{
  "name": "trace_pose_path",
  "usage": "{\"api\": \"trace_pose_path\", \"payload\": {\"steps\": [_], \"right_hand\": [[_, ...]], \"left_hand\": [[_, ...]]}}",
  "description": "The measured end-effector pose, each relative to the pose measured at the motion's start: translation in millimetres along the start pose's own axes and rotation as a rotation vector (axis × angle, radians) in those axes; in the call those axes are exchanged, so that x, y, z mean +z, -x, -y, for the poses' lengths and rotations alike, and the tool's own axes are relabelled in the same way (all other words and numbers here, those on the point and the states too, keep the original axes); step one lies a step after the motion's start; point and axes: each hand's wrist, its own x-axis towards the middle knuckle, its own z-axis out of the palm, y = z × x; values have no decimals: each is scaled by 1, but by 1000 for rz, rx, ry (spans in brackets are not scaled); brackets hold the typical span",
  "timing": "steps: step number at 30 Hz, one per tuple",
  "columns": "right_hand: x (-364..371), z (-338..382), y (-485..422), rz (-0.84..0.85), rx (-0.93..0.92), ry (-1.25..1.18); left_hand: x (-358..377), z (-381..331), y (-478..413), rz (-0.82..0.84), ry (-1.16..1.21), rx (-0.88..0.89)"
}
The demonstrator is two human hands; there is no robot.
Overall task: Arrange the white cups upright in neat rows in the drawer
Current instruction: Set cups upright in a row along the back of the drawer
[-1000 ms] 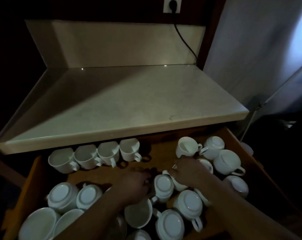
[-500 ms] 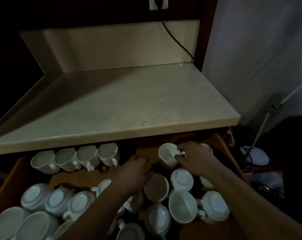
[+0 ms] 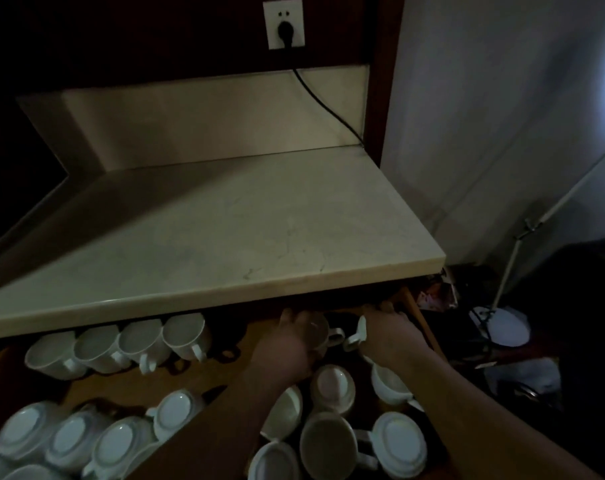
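The open wooden drawer [image 3: 96,389] holds many white cups. Several stand upright in a row [image 3: 121,344] at the back left, partly under the counter edge. My left hand [image 3: 287,344] grips an upright cup [image 3: 320,332] at the back of the drawer, its handle pointing right. Beside it, my right hand [image 3: 391,334] holds another cup [image 3: 358,336] near the back right corner; only its rim and handle show. Upside-down cups [image 3: 69,441] lie at the front left. A jumble of cups [image 3: 332,424] fills the front right, some upright, some inverted.
A pale stone counter [image 3: 204,244] overhangs the drawer's back. A wall socket [image 3: 284,24] with a black cable sits above it. To the right, a white lamp base [image 3: 508,327] and cluttered items stand on the dark floor. The drawer's right wall [image 3: 420,323] is close to my right hand.
Both hands have moved toward the back of the drawer, each carrying a cup under the counter edge. The camera has tilted up, showing more of the wall and socket.
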Motion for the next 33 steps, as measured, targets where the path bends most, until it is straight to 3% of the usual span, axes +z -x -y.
{"api": "trace_pose_path", "payload": {"steps": [9, 17, 20, 23, 27, 28, 30, 33], "right_hand": [[-7, 20, 22, -63, -105, 30], [-19, 65, 51, -116, -281, -89], [-25, 75, 63, -127, -271, -214], [-33, 85, 76, -183, -246, -472], [-41, 110, 84, -146, -172, -1065], [-41, 116, 84, -114, -155, -1199], [-40, 128, 85, -53, -125, -1393], [-39, 141, 88, 15, -135, -1477]], "left_hand": [[-3, 60, 22, 21, 158, -26], [-3, 117, 42, 36, 88, 56], [-14, 123, 55, -24, 178, 59], [-38, 111, 79, -153, 477, 14], [-63, 88, 107, 13, 1557, -87], [-67, 86, 110, 82, 1726, -90], [-73, 83, 112, 135, 1875, -86], [-78, 81, 110, 68, 1940, -36]]}}
